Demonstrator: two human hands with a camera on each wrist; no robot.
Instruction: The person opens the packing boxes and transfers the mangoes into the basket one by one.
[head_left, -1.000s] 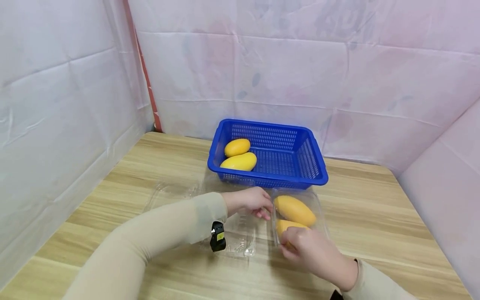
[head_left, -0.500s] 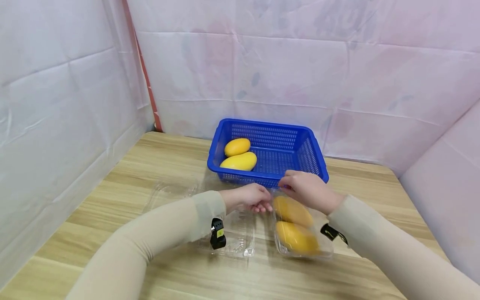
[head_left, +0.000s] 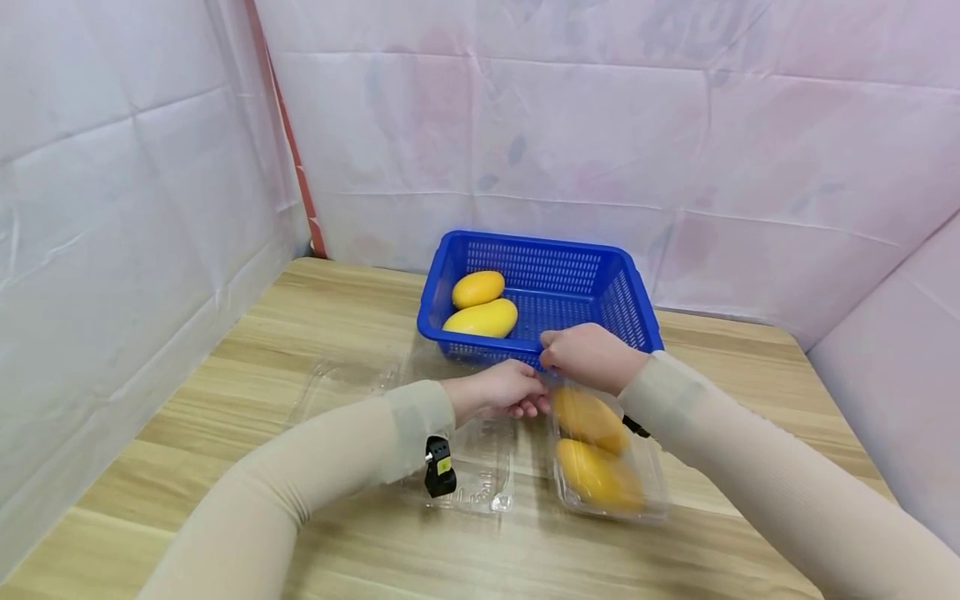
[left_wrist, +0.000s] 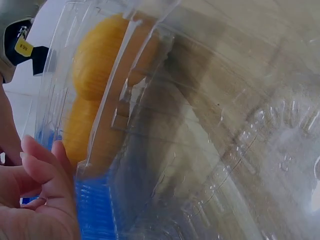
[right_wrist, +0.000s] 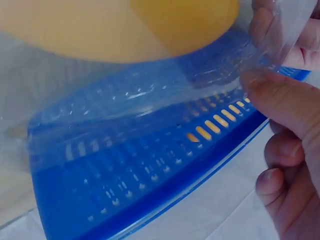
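A clear plastic clamshell box (head_left: 654, 507) with two yellow mangoes (head_left: 600, 477) inside stands at the right, its lid over the fruit. At the box's far left corner, my right hand (head_left: 588, 357) pinches the plastic edge; in the right wrist view the thumb (right_wrist: 272, 95) lies on that edge. My left hand (head_left: 510, 388) rests by the same box's left side with relaxed fingers. The left wrist view shows its fingers (left_wrist: 50, 175) loosely bent right at the plastic wall.
A blue basket (head_left: 543, 260) with two mangoes (head_left: 482, 319) sits behind the box. Left of it, another clear clamshell (head_left: 480, 479) lies opened out flat, partly under my left forearm. Cloth-covered walls (head_left: 570, 133) surround the wooden table (head_left: 420, 550).
My right hand has moved from the near mango in the box up to the box's far edge, then slightly left. The box's lid now covers the mangoes. My left hand has barely moved.
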